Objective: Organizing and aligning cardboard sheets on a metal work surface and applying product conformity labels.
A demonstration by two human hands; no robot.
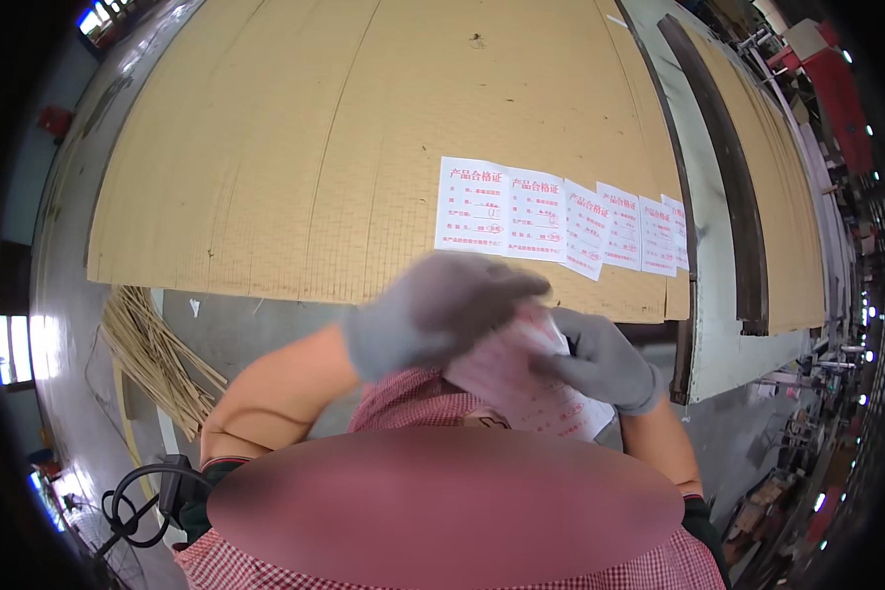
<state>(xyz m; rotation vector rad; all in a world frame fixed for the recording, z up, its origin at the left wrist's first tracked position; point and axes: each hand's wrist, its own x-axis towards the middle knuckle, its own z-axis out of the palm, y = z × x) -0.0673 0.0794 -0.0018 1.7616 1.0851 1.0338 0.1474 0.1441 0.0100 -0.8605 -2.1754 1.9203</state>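
Note:
Both my hands wear grey gloves and meet over a stack of white paper slips with red print (521,388), held close to my chest. My left hand (438,310) lies on top of the stack, blurred by motion, fingers curled over its upper edge. My right hand (605,359) grips the stack from the right side. Beyond them lies a large woven bamboo mat (344,147), and several of the same white slips (560,221) sit in a row along its near right edge.
A bundle of loose bamboo strips (152,354) lies on the grey floor at the left. A dark long board (728,177) and more mats (792,206) stretch along the right. A black cable (138,501) coils at lower left.

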